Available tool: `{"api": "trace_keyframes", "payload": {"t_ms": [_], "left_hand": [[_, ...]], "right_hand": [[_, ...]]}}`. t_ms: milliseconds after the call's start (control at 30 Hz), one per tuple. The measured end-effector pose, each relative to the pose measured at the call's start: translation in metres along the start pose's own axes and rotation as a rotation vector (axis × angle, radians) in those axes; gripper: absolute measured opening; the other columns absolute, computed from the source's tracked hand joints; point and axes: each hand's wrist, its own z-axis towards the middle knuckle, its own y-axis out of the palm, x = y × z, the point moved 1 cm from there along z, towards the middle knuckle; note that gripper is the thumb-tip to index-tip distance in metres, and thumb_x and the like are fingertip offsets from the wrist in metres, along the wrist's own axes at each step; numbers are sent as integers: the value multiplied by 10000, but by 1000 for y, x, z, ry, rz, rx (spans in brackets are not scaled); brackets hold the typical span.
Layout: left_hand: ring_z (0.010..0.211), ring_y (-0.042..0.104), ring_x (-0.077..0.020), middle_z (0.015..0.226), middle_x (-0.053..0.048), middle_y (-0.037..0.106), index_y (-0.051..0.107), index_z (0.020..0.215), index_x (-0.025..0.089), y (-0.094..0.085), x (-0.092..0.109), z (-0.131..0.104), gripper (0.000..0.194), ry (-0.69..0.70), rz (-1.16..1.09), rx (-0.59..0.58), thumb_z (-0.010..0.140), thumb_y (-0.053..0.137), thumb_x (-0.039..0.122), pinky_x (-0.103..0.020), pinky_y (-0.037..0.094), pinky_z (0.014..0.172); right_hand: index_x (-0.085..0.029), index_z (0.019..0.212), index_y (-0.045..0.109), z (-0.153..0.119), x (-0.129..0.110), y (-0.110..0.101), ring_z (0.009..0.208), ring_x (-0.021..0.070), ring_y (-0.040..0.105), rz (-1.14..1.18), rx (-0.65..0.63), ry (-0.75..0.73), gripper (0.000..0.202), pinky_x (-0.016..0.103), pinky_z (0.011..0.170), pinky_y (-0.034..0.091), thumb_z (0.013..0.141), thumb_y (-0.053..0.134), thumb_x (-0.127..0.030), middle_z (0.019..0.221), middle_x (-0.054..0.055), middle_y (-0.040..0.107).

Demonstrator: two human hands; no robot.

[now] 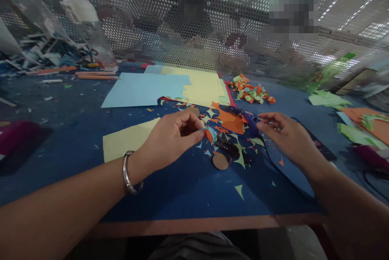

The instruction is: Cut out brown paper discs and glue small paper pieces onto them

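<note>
My left hand (173, 136) is closed, its thumb and fingertips pinching a small folded paper piece (210, 134) in orange and light blue. To the right, my right hand (284, 132) has its thumb and fingers on the dark blue glue gun (251, 123), which lies over orange paper (229, 120). A black cord (270, 158) runs down from the gun. Between the hands, a dark-handled tool, probably scissors (227, 145), lies among paper scraps. A round brown disc (220, 161) is just in front of it.
Light blue (142, 90) and yellow sheets (200, 84) lie toward the back. Beyond the glue gun is a pile of small orange and green paper pieces (252, 90). A clear bottle (94, 29) stands back left. A perforated metal panel (146, 17) borders the table; people are behind it.
</note>
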Motion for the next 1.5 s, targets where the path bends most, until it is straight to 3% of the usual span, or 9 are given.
{"api": "trace_keyframes", "payload": {"t_ms": [33,100,233,400,600,733,933,1367,1500], "left_hand": [[684,640,-128,778,-21,698,618,855,181,1,1,0,138,5,13,1,853,695,296,-249,507,630],[661,624,-121,752,-10,687,622,850,182,3,1,-1,132,9,42,5,852,693,293,-242,486,607],[639,603,-114,721,5,676,630,839,183,7,2,-2,118,11,90,19,853,692,283,-239,462,593],[677,622,-119,734,-2,685,658,782,173,10,3,-2,195,-73,-94,-40,866,695,345,-246,500,652],[750,623,-104,791,11,663,658,835,161,14,-5,3,124,-212,-434,-133,823,744,249,-240,513,741],[757,607,-104,816,11,650,643,909,159,16,-11,5,184,-199,-364,-157,820,764,267,-241,489,736],[688,554,-93,743,30,617,628,851,160,19,-13,6,127,-156,-236,-165,866,699,264,-232,438,669],[753,565,-110,820,15,625,618,909,164,22,-7,2,108,-100,-198,-177,906,661,263,-254,453,718],[777,589,-130,856,7,640,612,941,184,24,-7,0,163,-84,-184,-187,922,656,339,-277,475,729]], "right_hand": [[-228,980,742,-9,-6,6,858,168,593,-41,15,-83,258,257,709,498,755,820,-326,1039,46,688],[-211,1039,729,-30,-23,22,836,186,632,-213,-89,-348,280,296,710,504,847,733,-414,1030,69,700],[-191,981,703,-56,-47,56,658,139,620,-259,-363,-507,270,266,634,478,919,663,-451,823,24,711],[-186,759,640,-57,-52,72,568,102,487,-272,-309,-645,261,241,553,359,973,591,-325,644,-29,560],[-184,767,662,-53,-46,73,561,96,486,-171,-306,-584,248,229,549,362,966,601,-318,625,-38,568],[-179,774,671,-51,-42,74,582,100,522,-127,-384,-523,242,229,566,388,962,586,-305,647,-26,604],[-185,809,669,-50,-38,74,598,113,584,-67,-472,-415,293,245,605,441,998,536,-365,661,-12,636],[-193,777,646,-52,-37,71,573,108,606,-29,-511,-377,303,235,592,476,1000,541,-371,638,-18,651],[-194,785,646,-52,-37,71,562,110,588,-23,-511,-375,297,234,578,479,991,555,-387,632,-17,646]]}}
